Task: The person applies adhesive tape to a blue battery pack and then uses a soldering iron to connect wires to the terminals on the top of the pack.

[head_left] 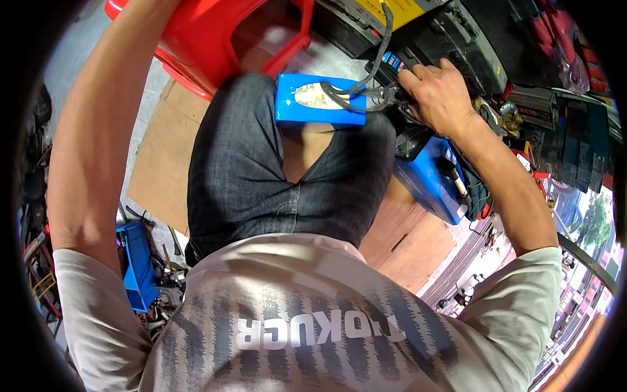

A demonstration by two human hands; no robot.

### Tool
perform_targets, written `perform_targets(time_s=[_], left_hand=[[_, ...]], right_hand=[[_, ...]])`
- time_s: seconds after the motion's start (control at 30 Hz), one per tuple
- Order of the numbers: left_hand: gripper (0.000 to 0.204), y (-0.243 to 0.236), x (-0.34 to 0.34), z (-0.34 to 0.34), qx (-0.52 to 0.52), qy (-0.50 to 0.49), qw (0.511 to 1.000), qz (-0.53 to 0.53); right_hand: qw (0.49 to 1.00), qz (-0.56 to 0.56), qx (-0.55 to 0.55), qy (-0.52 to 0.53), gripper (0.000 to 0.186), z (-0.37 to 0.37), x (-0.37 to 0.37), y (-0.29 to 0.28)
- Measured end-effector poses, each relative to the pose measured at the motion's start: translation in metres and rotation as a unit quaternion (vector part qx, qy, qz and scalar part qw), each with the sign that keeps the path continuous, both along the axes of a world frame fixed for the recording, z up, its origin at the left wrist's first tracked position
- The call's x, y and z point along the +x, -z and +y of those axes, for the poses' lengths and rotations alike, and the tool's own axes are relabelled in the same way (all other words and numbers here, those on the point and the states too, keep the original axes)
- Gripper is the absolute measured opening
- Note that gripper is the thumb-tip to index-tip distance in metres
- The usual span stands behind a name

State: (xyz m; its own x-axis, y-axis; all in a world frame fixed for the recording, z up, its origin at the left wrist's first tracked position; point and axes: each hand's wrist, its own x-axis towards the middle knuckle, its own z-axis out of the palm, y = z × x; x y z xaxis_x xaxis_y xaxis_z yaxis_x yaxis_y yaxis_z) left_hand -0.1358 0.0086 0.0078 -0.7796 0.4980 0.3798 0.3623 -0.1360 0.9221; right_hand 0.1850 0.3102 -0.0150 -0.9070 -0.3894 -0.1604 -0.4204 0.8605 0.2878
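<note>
A blue block (285, 98) with a cream patch rests across my lap, with dark cables (385, 39) looping over it and running up to the upper edge. Just right of it, my right hand (436, 95) has its fingers curled over dark cabling and fittings; exactly what they grip is hidden. A small blue and black package (392, 61) lies beyond that hand. My left forearm (98, 150) reaches up past the red plastic stool (189, 46), and the hand itself is out of the picture at the top.
Cardboard (157, 163) lies around my legs. At my right are a larger blue case (428, 189), black cases (467, 46) and a yellow-topped box (398, 13). A blue bin (137, 261) and scattered tools (39, 261) sit at my left.
</note>
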Motion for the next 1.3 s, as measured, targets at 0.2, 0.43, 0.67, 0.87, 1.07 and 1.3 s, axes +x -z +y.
perform_targets(time_s=[0.2, 0.43, 0.67, 0.87, 1.07, 1.3], left_hand=[[0.025, -0.002, 0.003, 0.001, -0.010, -0.005, 1.000, -0.017], [0.027, 0.001, -0.002, 0.000, 0.020, 0.033, 0.999, -0.015], [0.031, 0.001, -0.007, -0.002, 0.001, 0.037, 0.999, -0.010], [0.031, -0.001, -0.001, 0.001, -0.013, 0.022, 1.000, -0.007], [0.030, -0.003, -0.012, -0.002, -0.010, -0.028, 0.994, -0.103], [0.029, -0.015, 0.019, 0.002, -0.051, -0.048, 0.998, -0.006]], right_hand=[[0.992, 0.026, -0.102, 0.076, 0.038, 0.005, 0.012, 0.009], [0.985, 0.050, -0.148, 0.075, 0.052, -0.006, 0.030, 0.021], [0.997, 0.036, -0.071, 0.022, 0.058, 0.004, 0.008, 0.011], [0.996, 0.058, -0.011, -0.067, 0.019, 0.010, -0.018, 0.005], [0.996, 0.044, 0.032, -0.066, 0.013, 0.004, -0.018, -0.003], [0.998, 0.009, 0.047, -0.031, 0.014, 0.003, -0.014, -0.005]])
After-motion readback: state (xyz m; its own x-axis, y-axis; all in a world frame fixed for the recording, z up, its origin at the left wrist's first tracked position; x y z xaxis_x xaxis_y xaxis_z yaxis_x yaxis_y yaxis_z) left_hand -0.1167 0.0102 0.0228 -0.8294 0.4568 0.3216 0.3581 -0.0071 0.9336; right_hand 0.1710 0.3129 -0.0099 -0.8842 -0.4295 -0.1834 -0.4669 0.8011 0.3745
